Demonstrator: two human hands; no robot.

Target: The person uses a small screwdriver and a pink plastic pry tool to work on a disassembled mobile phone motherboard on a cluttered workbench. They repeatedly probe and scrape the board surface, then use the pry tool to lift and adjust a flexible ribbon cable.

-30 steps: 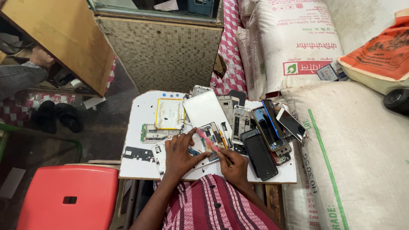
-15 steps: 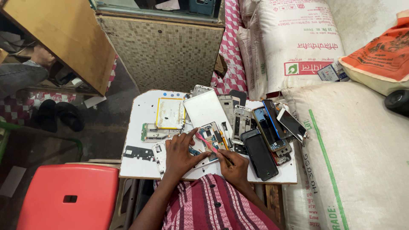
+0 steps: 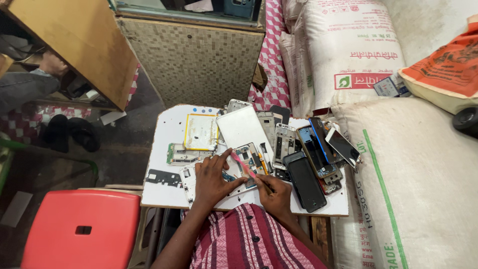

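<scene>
While pressing down on an opened phone [image 3: 238, 169], poking at it with a thin pink tool [image 3: 247, 171].

Left hand [image 3: 213, 180] flat on the opened phone with fingers spread, holding it down on the white board [image 3: 164, 194]. Right hand [image 3: 275, 198] just beside it, fingers pinched tight on the pink tool, tip touching the phone's insides. Opened phone lying near the front edge of the board, close to the striped shirt [image 3: 249, 244]. More phones in a messy pile to the right: a black phone [image 3: 304, 182], a blue-edged phone [image 3: 316, 151], a white-backed phone [image 3: 342, 147]. Behind the hands, a big white panel [image 3: 242, 128] and a yellow-rimmed square part [image 3: 200, 131]. Red stool [image 3: 79, 229] off to the left, big white sacks [image 3: 413, 184] to the right.
</scene>
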